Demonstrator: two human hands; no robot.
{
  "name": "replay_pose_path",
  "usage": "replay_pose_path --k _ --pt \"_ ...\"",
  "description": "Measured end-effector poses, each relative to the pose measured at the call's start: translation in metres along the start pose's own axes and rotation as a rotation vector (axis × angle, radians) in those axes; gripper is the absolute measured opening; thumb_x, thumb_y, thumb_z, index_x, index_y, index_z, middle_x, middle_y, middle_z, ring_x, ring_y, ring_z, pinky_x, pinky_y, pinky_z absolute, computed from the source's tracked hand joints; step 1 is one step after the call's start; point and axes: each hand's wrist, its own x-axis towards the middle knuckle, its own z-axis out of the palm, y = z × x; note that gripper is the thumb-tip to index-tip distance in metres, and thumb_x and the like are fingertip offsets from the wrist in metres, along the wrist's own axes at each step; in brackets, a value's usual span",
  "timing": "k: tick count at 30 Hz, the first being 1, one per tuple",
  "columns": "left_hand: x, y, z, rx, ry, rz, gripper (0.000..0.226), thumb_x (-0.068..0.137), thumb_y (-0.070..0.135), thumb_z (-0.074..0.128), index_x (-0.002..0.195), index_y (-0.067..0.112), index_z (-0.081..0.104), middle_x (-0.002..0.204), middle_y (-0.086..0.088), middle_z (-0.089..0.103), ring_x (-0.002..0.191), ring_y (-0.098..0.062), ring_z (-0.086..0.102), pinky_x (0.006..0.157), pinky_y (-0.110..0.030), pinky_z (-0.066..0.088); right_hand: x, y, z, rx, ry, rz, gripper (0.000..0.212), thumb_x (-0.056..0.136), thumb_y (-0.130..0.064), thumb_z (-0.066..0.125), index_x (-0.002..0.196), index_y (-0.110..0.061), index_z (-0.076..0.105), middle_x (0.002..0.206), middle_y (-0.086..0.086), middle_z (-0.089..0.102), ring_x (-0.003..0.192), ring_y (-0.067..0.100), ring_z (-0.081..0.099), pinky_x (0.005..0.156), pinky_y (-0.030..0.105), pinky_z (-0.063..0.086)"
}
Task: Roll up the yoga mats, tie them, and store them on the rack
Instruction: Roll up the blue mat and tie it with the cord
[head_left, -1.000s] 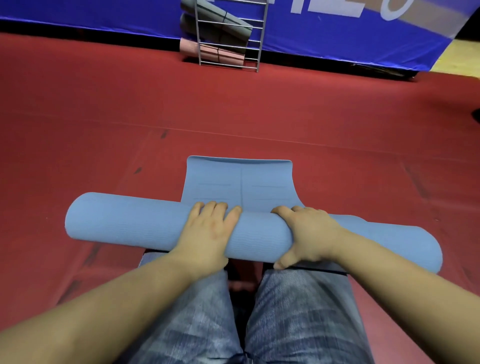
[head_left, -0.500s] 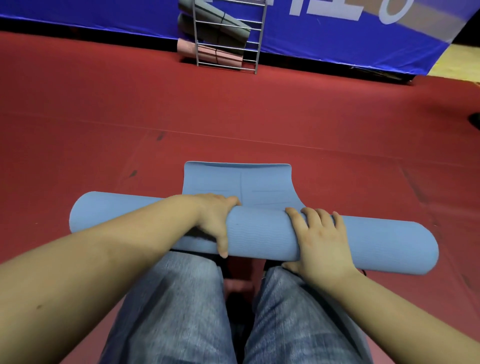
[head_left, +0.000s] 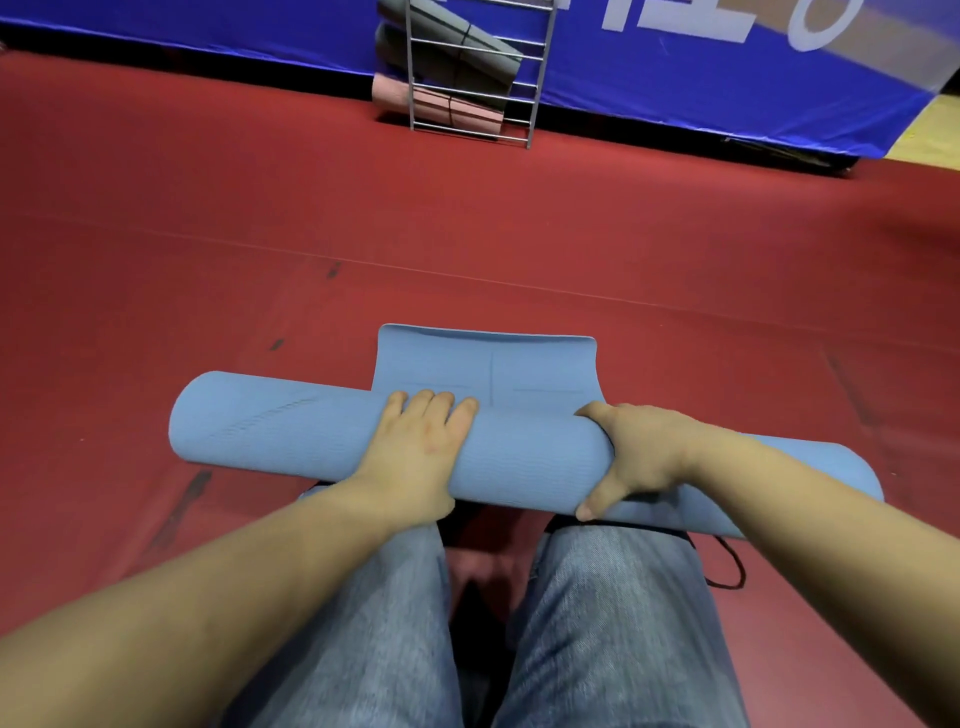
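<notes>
A light blue yoga mat lies across the red floor in front of my knees, mostly rolled into a thick tube. A short flat tail of it still stretches away from me. My left hand rests flat on top of the roll with its fingers straight and pointing forward. My right hand wraps over the roll, fingers on the far side and thumb on the near side. A thin black cord lies on the floor under the roll's right end.
A metal wire rack stands at the far edge of the red floor, against a blue banner. It holds rolled grey mats and a pink one. My jeans-clad knees are just behind the roll.
My hands swapped poses: the left went from gripping over the roll to lying flat on it, the right from flat to wrapping over it. The roll advanced slightly along the tail.
</notes>
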Motion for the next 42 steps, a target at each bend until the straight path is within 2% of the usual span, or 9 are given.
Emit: replay_pose_path --k 4,7,12,17,21,25,32,39,42 --pt "0.019 -0.008 -0.005 0.015 -0.059 0.031 0.087 0.064 0.039 0.07 0.139 0.021 0.028 0.127 0.002 0.044 0.118 -0.02 0.042 0.097 -0.034 0.028 -0.012 0.002 0.022 -0.186 0.298 0.022 0.12 0.056 -0.079 0.066 0.149 -0.026 0.013 0.14 0.004 0.04 0.129 0.026 0.038 0.11 0.044 0.025" --pt "0.027 -0.011 -0.011 0.017 -0.132 0.064 0.089 0.061 0.042 0.073 0.136 0.022 0.03 0.127 0.001 0.045 0.118 -0.021 0.043 0.098 -0.034 0.031 -0.017 -0.005 0.045 -0.201 0.375 0.05 0.127 0.052 -0.08 0.066 0.15 -0.022 0.01 0.145 0.008 0.031 0.136 0.029 0.028 0.114 0.051 0.014" --pt "0.036 -0.011 -0.012 -0.003 -0.189 0.093 0.094 0.059 0.045 0.077 0.136 0.021 0.03 0.128 -0.001 0.046 0.119 -0.022 0.044 0.099 -0.035 0.033 0.005 0.004 0.072 -0.196 0.645 0.063 0.119 0.012 -0.06 0.084 0.116 -0.009 0.056 0.097 0.016 0.061 0.086 0.037 0.061 0.085 0.058 0.046" --pt "0.024 -0.022 -0.016 -0.06 -0.089 0.169 0.123 0.047 0.056 0.085 0.144 0.01 0.026 0.14 -0.009 0.04 0.127 -0.026 0.041 0.111 -0.034 0.025 0.011 0.011 0.066 -0.174 0.733 0.012 0.089 0.026 -0.047 0.077 0.107 -0.013 0.062 0.084 0.007 0.061 0.074 0.032 0.06 0.076 0.045 0.049" --pt "0.014 -0.034 -0.002 0.03 0.213 0.129 0.116 0.021 0.045 0.087 0.12 0.006 0.042 0.105 -0.015 0.062 0.091 -0.032 0.063 0.089 -0.039 0.043 0.013 0.007 0.052 -0.14 0.822 0.001 0.083 0.027 -0.044 0.076 0.104 -0.015 0.065 0.081 0.006 0.062 0.071 0.032 0.059 0.073 0.041 0.047" --pt "0.015 -0.033 -0.024 0.042 0.303 0.118 0.104 0.024 0.032 0.082 0.116 0.008 0.041 0.097 -0.013 0.062 0.083 -0.031 0.062 0.075 -0.035 0.049 0.003 0.005 0.032 -0.161 0.895 0.015 0.084 0.027 -0.039 0.077 0.106 -0.015 0.065 0.086 0.008 0.064 0.074 0.032 0.06 0.076 0.041 0.047" --pt "-0.012 -0.018 -0.093 0.143 0.339 0.163 0.102 0.024 0.039 0.08 0.114 0.009 0.041 0.09 -0.01 0.063 0.074 -0.029 0.062 0.062 -0.036 0.05 -0.061 0.008 0.009 -0.133 0.981 0.006 0.084 0.036 -0.046 0.072 0.114 -0.02 0.062 0.095 0.007 0.066 0.085 0.033 0.062 0.079 0.042 0.047" --pt "-0.094 0.008 -0.138 0.151 0.463 0.131 0.1 0.032 0.036 0.081 0.12 0.005 0.045 0.1 -0.015 0.062 0.082 -0.033 0.061 0.069 -0.038 0.048 -0.155 -0.006 0.003 -0.174 1.14 -0.079 0.083 0.051 -0.055 0.05 0.121 -0.012 0.06 0.103 0.013 0.064 0.089 0.037 0.059 0.082 0.046 0.042" --pt "-0.129 0.018 -0.139 0.144 0.446 0.096 0.093 0.036 0.034 0.077 0.119 0.002 0.052 0.1 -0.016 0.063 0.081 -0.034 0.062 0.068 -0.038 0.048 -0.183 -0.018 0.015 -0.194 1.113 -0.101 0.082 0.051 -0.052 0.059 0.122 -0.011 0.059 0.104 0.015 0.064 0.091 0.038 0.059 0.084 0.047 0.042"
